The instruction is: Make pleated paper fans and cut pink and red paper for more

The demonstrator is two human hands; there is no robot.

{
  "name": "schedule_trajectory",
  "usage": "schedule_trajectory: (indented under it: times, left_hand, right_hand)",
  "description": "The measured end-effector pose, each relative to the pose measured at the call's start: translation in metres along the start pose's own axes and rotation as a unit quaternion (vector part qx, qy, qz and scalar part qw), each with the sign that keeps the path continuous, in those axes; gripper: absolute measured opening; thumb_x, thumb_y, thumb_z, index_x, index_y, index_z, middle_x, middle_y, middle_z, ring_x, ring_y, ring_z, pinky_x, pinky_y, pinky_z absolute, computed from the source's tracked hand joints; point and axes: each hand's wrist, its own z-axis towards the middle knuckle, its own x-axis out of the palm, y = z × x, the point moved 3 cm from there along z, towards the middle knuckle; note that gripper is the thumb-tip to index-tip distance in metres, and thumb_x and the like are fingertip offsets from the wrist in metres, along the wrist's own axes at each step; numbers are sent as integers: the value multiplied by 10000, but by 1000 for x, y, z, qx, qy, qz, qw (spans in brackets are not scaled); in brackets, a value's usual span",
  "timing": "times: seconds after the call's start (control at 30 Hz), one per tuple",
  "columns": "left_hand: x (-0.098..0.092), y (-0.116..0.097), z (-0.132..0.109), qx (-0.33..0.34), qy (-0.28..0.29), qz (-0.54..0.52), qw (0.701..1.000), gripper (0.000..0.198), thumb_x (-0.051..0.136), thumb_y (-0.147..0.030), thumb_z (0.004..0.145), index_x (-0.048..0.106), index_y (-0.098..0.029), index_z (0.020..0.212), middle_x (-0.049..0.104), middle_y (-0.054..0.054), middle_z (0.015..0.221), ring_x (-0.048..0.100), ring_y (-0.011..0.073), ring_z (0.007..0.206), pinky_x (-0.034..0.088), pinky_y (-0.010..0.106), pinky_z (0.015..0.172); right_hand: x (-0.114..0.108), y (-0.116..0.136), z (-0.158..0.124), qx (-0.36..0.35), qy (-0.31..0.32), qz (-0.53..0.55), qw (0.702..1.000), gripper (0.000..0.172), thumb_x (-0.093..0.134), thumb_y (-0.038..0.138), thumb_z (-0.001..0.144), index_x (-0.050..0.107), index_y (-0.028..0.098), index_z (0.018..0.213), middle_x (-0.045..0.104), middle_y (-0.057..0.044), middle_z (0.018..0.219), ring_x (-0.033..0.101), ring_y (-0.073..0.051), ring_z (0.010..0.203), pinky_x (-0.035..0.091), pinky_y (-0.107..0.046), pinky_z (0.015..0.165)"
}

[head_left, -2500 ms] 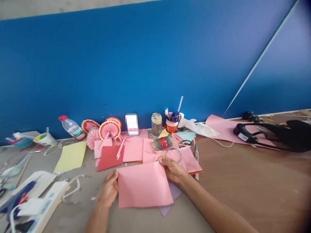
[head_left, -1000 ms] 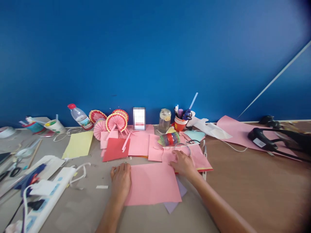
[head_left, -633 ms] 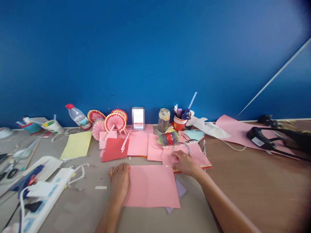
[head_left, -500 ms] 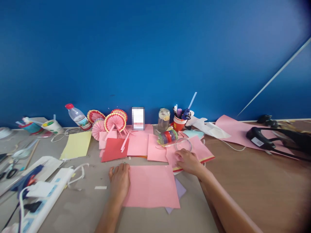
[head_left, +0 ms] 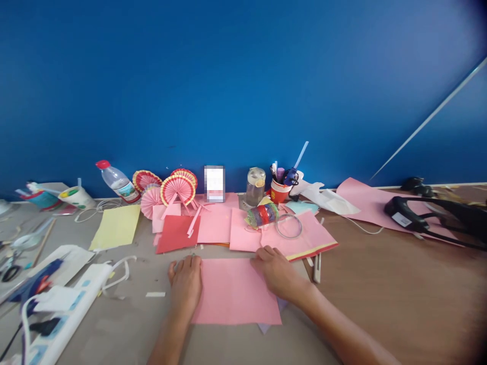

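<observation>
In the head view, one pink sheet (head_left: 232, 294) lay flat at the lower centre of the frame, with purple paper (head_left: 263, 328) showing from under its right part. The left hand (head_left: 186, 281) rested palm down on the sheet's left edge, fingers loosely curved and side by side, thumb apart. The right hand (head_left: 276, 268) lay over the upper right corner, fingers bent; whether it pinched the paper could not be told.

Writing was hard to make out: the bottle (head_left: 118, 181) at left bore a coloured label too blurred to read, the red cup (head_left: 280, 193) right of centre carried a yellow mark, and the white tag (head_left: 402, 219) on the black headset (head_left: 413, 223) at right was illegible. The white card (head_left: 214, 183) at the centre was pixelated.

Four round paper fans (head_left: 177, 190) stood together left of centre. Nearby lay one red sheet (head_left: 177, 235) and one yellow sheet (head_left: 116, 227). One clear jar (head_left: 255, 188), one colourful roll (head_left: 262, 215) and one ring (head_left: 277, 226) sat right of centre, the ring on pink paper (head_left: 314, 235). One power strip (head_left: 72, 314) crossed the lower left.
</observation>
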Motion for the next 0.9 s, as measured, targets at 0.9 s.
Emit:
schedule_trajectory:
  times: [0.9]
  left_hand:
    - [-4, -1, -1, -34, 24, -52, 998, 266, 351, -114, 880, 602, -201, 869, 646, 46, 850, 577, 206, 842, 206, 464, 1007]
  right_hand:
    - [-17, -38, -2, 78, -1, 289, 954, 413, 401, 123, 828, 670, 217, 1127, 715, -33, 989, 646, -178, 879, 479, -285, 805]
